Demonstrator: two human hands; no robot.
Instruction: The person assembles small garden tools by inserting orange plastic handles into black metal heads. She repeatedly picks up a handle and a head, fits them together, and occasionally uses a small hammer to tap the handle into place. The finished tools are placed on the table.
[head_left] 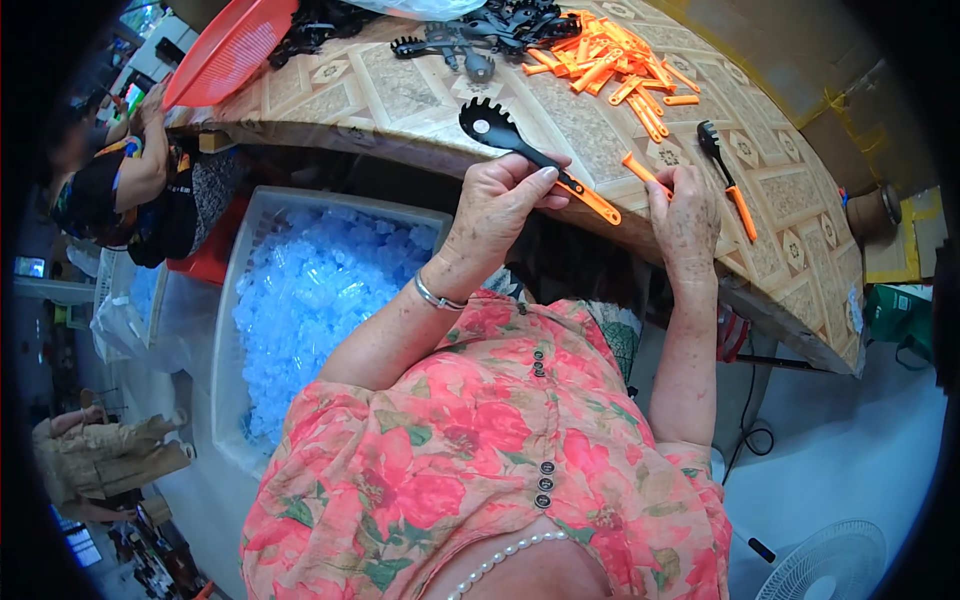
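My left hand (500,200) grips a black pasta spoon (487,126) with an orange handle end, held over the near edge of the patterned table (420,95). My right hand (685,215) rests at the table edge with its fingers closed on a loose orange handle piece (642,170). A finished black spoon with an orange handle (728,180) lies on the table just right of my right hand. Further back lie a heap of orange handle pieces (610,55) and a heap of black spoon heads (480,30).
A clear bin of pale blue plastic pieces (310,290) stands on the floor left of my lap. A red basket (230,48) sits at the table's far left, near another seated person (125,190). A white fan (830,565) stands at lower right.
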